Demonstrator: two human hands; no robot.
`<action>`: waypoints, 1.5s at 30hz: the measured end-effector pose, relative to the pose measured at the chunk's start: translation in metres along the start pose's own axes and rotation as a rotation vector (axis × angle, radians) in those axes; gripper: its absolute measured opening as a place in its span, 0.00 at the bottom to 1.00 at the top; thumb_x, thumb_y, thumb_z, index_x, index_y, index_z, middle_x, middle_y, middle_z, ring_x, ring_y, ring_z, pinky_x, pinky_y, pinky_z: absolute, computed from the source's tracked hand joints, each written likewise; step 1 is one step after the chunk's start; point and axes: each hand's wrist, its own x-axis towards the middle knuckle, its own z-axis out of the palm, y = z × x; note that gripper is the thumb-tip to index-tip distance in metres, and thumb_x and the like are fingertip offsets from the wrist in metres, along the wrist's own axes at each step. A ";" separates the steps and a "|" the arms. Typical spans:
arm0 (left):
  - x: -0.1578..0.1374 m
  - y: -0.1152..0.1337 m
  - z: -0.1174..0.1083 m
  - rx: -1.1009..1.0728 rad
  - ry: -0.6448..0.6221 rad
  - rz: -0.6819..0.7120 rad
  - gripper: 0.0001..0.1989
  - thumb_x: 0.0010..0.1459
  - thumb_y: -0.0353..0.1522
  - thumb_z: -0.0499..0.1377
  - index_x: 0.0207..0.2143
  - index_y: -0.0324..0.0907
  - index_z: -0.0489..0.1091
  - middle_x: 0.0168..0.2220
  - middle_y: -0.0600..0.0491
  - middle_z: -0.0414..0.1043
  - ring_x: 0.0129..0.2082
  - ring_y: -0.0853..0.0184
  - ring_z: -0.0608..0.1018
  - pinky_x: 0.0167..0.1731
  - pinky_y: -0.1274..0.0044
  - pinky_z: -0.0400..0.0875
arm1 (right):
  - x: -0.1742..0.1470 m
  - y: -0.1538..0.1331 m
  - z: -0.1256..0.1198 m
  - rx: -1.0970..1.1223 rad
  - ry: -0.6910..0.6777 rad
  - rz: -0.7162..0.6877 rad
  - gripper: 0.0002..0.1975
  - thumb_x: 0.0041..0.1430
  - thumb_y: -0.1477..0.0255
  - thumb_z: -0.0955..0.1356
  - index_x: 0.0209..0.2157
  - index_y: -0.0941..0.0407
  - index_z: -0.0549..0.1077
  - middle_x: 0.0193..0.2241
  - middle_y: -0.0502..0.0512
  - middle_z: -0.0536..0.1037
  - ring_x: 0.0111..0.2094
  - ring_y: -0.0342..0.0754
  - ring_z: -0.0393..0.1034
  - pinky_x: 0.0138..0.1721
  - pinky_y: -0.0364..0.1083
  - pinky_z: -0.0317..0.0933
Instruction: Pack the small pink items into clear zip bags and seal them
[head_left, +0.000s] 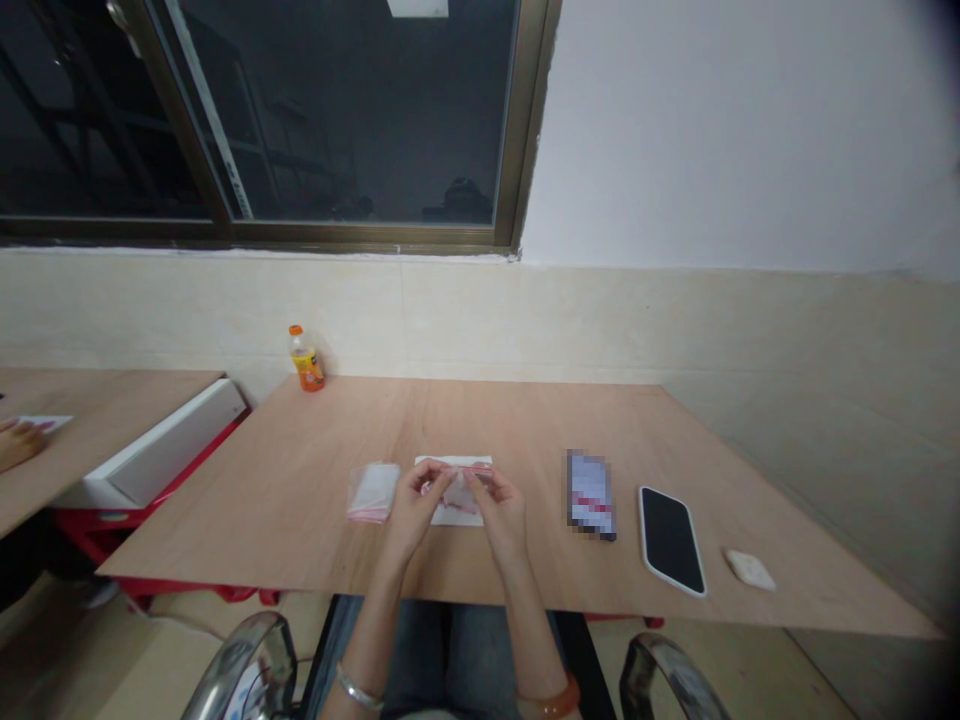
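Observation:
My left hand (418, 500) and my right hand (500, 503) meet over the middle of the table, thumbs and fingers pinched. Between them they hold a small clear plastic bag (459, 489) with a reddish strip along its top edge. Beneath the bag lies a white sheet of paper (459, 517) with some reddish print, partly covered by my hands. Just left of my left hand sits a stack of clear plastic bags (374, 492) with pinkish edges. Whether anything is inside the held bag is too small to tell.
Right of my hands lie a phone with a blurred screen (591, 495), a white-framed tablet (671, 540) and a small whitish object (749, 569). An orange drink bottle (307, 360) stands at the back left corner. Another person's hand (19, 442) rests on the neighbouring table.

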 end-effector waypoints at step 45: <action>-0.007 0.015 0.021 0.070 -0.062 0.003 0.17 0.56 0.41 0.54 0.37 0.38 0.75 0.33 0.50 0.76 0.33 0.65 0.75 0.33 0.77 0.69 | 0.004 0.000 -0.003 0.040 0.037 -0.147 0.07 0.46 0.68 0.72 0.27 0.56 0.77 0.34 0.56 0.78 0.38 0.50 0.72 0.45 0.51 0.64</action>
